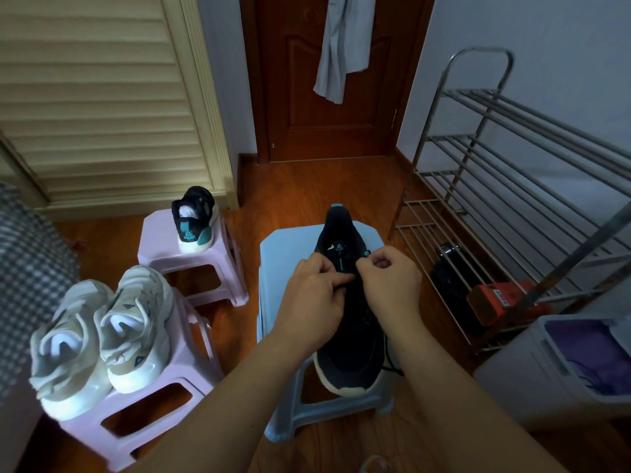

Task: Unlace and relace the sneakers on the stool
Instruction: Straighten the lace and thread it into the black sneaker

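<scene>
A black sneaker with teal trim and a white sole lies lengthwise on the light blue stool, toe toward me. My left hand and my right hand are both over its upper lacing area, fingers curled and pinching the black lace near the tongue. A loose end of black lace hangs off the sneaker's right side over the stool. Its matching black sneaker stands on a pink stool farther back left.
A pair of white sneakers sits on a nearer pink stool at left. A metal shoe rack stands at right with an orange box and dark items under it. A grey bin is at the near right. A wooden door is ahead.
</scene>
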The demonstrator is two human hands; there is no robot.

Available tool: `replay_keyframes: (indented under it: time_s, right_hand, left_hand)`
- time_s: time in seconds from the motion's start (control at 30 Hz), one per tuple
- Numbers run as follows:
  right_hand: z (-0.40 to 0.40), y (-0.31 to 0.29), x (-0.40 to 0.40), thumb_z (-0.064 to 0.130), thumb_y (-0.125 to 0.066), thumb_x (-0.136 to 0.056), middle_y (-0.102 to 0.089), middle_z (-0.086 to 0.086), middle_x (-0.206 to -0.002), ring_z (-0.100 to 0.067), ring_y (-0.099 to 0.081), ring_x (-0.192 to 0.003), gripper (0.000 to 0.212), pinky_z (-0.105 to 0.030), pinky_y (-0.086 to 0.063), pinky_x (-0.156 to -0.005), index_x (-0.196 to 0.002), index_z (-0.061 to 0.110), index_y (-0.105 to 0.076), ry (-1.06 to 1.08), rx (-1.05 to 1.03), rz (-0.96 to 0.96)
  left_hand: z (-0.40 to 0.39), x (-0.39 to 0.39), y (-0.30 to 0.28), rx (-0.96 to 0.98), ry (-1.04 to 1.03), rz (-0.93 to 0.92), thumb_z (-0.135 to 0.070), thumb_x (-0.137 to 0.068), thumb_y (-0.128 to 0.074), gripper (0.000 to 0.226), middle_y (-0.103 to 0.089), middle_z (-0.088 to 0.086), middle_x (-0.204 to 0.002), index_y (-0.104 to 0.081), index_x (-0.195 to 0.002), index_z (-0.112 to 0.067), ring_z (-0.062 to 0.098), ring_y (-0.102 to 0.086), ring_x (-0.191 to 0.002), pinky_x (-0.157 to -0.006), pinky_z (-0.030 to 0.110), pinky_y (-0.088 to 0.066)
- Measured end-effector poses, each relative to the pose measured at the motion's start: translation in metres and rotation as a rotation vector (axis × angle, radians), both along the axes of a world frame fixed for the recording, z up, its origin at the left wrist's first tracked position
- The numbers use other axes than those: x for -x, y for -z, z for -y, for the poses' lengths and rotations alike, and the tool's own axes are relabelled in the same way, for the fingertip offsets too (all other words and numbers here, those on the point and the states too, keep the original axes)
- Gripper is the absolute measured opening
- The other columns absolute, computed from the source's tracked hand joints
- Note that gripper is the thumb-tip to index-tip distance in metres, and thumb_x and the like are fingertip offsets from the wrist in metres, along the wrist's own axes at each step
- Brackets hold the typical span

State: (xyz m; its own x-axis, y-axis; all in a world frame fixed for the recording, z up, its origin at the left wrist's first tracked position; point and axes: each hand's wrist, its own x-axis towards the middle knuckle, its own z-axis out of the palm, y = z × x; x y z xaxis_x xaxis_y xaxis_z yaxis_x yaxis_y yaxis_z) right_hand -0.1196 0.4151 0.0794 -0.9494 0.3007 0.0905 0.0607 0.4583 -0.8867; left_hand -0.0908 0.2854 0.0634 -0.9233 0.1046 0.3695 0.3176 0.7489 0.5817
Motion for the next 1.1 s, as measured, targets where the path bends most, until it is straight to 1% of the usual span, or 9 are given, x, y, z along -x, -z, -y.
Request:
replay_keyframes:
  time_s: [0.13,0.33,0.43,0.53,0.63,0.73,0.8,1.0,1.1]
  right_hand:
    - [0.002,0.005,0.001,0.015,-0.063,-0.082,-0.060,-0.004,-0.065,-0.023,-0.057,-0.065,0.012,-0.036,-0.049,-0.060,-0.071,0.010,-0.062,0.060,0.486,0.125]
    - [-0.002,-0.041,-0.006,0.017,-0.063,-0.090,-0.063,0.004,-0.080,-0.011,-0.058,-0.073,0.007,-0.027,-0.050,-0.065,-0.086,0.021,-0.066,-0.064,0.137,-0.301]
    - [-0.007,-0.077,-0.017,0.011,-0.063,-0.093,-0.064,0.010,-0.083,-0.003,-0.060,-0.074,0.009,-0.018,-0.050,-0.067,-0.091,0.018,-0.067,-0.255,0.139,-0.470]
    - [-0.003,-0.085,-0.026,0.006,-0.064,-0.094,-0.067,0.011,-0.078,-0.003,-0.063,-0.072,0.015,-0.018,-0.053,-0.070,-0.091,0.020,-0.068,-0.450,0.235,-0.384]
    - [-0.002,-0.074,-0.021,0.009,-0.058,-0.099,-0.072,0.007,-0.089,-0.005,-0.067,-0.082,0.018,-0.021,-0.055,-0.075,-0.100,0.022,-0.071,-0.487,0.344,-0.265]
    - [-0.015,-0.047,-0.006,0.010,-0.043,-0.106,-0.072,0.013,-0.109,0.003,-0.063,-0.104,0.034,-0.019,-0.052,-0.094,-0.123,0.031,-0.063,-0.502,0.174,-0.100]
    - [-0.023,-0.031,0.000,-0.005,-0.039,-0.101,-0.069,0.015,-0.113,0.004,-0.060,-0.109,0.046,-0.022,-0.047,-0.103,-0.129,0.024,-0.062,-0.506,-0.049,-0.031]
    - [-0.032,-0.021,0.004,-0.024,-0.035,-0.085,-0.068,0.011,-0.110,0.002,-0.059,-0.110,0.063,-0.005,-0.038,-0.098,-0.128,0.013,-0.062,-0.476,-0.106,-0.039]
    - [-0.023,-0.019,0.001,-0.025,-0.034,-0.083,-0.067,0.011,-0.113,0.001,-0.058,-0.113,0.066,-0.012,-0.039,-0.106,-0.129,0.013,-0.062,-0.519,-0.065,-0.041]
  left_hand:
    - [-0.004,-0.002,0.003,0.050,0.005,-0.085,-0.008,-0.090,-0.067,0.028,-0.050,-0.002,-0.099,-0.077,-0.114,-0.019,0.018,-0.047,-0.095,-0.082,0.036,-0.049]
    - [0.000,0.000,0.003,0.052,0.006,-0.048,-0.008,-0.088,-0.066,0.028,-0.046,-0.005,-0.100,-0.077,-0.113,-0.016,0.019,-0.047,-0.099,-0.087,0.038,-0.049]
    - [-0.002,-0.001,-0.009,-0.025,-0.024,0.076,-0.033,-0.093,-0.063,0.035,-0.044,-0.013,-0.103,-0.067,-0.128,-0.031,0.013,-0.044,-0.104,-0.095,0.036,-0.043]
    - [-0.003,0.000,-0.024,-0.215,0.047,0.105,-0.046,-0.096,-0.058,0.029,-0.053,-0.012,-0.098,-0.062,-0.124,-0.042,0.011,-0.051,-0.096,-0.082,0.029,-0.041]
    - [-0.003,0.003,-0.038,-0.506,0.151,0.238,-0.029,-0.102,-0.058,0.021,-0.062,-0.012,-0.075,-0.068,-0.083,-0.033,0.004,-0.057,-0.070,-0.067,0.020,-0.040]
    - [0.007,0.007,-0.046,-0.747,0.080,0.279,-0.023,-0.104,-0.054,0.025,-0.065,-0.007,-0.070,-0.071,-0.086,-0.020,0.008,-0.061,-0.070,-0.072,0.027,-0.049]
    - [0.014,0.005,-0.054,-0.907,0.084,0.229,-0.021,-0.105,-0.050,0.025,-0.066,-0.001,-0.074,-0.071,-0.093,-0.014,0.014,-0.063,-0.077,-0.076,0.031,-0.051]
    - [0.106,0.003,-0.079,-1.590,-0.118,-0.332,-0.015,-0.108,-0.042,0.023,-0.062,0.002,-0.070,-0.060,-0.094,-0.011,0.022,-0.065,-0.080,-0.080,0.031,-0.052]
    - [0.156,-0.001,-0.054,-1.611,-0.462,-0.464,-0.014,-0.106,-0.045,0.023,-0.059,0.000,-0.063,-0.058,-0.087,-0.011,0.017,-0.062,-0.069,-0.081,0.033,-0.053]
